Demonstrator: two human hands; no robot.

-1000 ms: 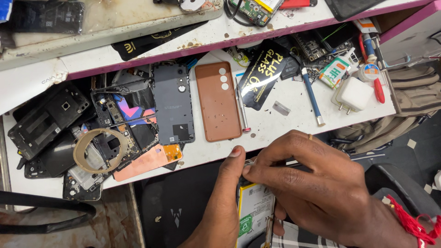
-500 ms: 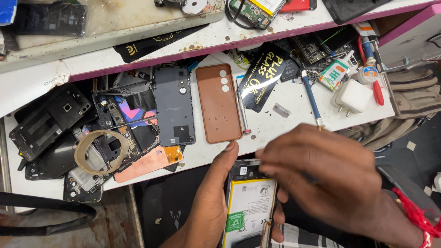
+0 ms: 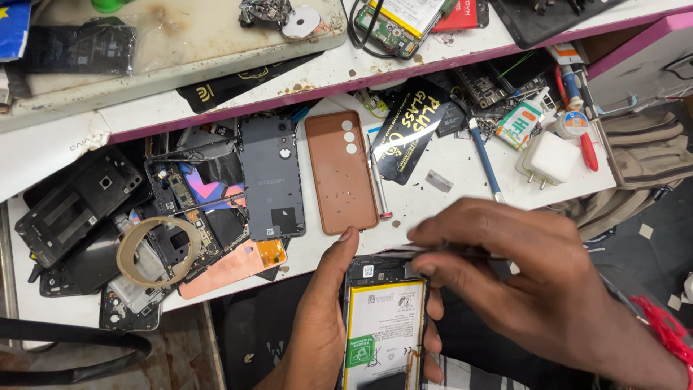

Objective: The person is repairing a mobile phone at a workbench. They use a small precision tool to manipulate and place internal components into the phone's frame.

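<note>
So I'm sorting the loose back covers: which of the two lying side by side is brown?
The brown back cover, right of the grey back cover; it lies just above the left hand's thumb.

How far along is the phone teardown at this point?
Done: the back is off, since the opened phone shows its battery, and a brown back cover lies on the bench. In hand: the left hand grips the phone while the right hand works a thin tool at its top edge. Left: the battery is not yet out.
</note>
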